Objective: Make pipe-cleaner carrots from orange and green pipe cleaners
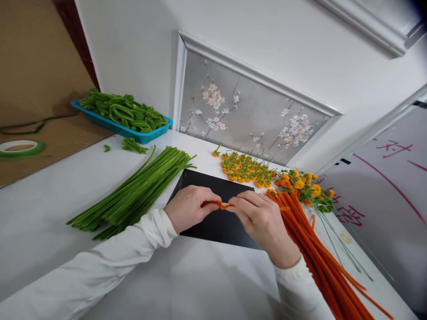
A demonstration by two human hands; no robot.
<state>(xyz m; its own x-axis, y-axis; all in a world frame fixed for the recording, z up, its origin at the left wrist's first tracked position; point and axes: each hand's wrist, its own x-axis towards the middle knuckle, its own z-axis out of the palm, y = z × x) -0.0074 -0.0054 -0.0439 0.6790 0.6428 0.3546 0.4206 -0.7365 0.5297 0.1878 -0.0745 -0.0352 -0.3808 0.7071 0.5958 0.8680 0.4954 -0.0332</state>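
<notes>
A white counter (40,226) stretches across the view. Along its right side lies a long bundle of orange fuzzy-looking stems (315,249); to the left lies a similar bundle of green stems (133,191). Between them, in the centre, is a flat black board (220,229). At the back left, a blue basket (133,135) holds looped green pieces. At the back right, small yellow-orange flower heads (245,166) lie grouped together.

Two hands meet over the board. The left hand (193,205) and right hand (260,215) are each narrowed to a pinch, holding between them a small orange piece (224,206) with a pale part showing. The piece lies right at the fingertips, spanning the gap from one hand to the other, its ends hidden by fingers. The step in hand appears to be bending or twisting this piece; the next move probably calls for a steady pinch from both hands.
</notes>
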